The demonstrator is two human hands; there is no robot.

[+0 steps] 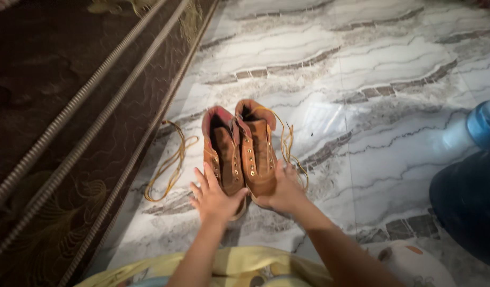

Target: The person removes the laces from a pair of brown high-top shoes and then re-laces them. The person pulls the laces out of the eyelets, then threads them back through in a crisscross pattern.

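Observation:
Two brown lace-up boots stand side by side on the marble floor, toes toward me. My left hand (212, 197) rests with spread fingers on the toe of the left boot (223, 154). My right hand (283, 191) cups the toe of the right boot (258, 154). The right boot's yellow lace (287, 149) hangs loose on its right side. A second loose yellow lace (170, 162) lies on the floor left of the boots, apart from them.
A dark brown patterned mattress (59, 133) with corded edges fills the left. A large blue water bottle (471, 180) lies at the right edge. Yellow fabric (239, 268) lies near my lap; a white patterned object (415, 263) sits bottom right. The floor is grey-veined white tile (372, 95).

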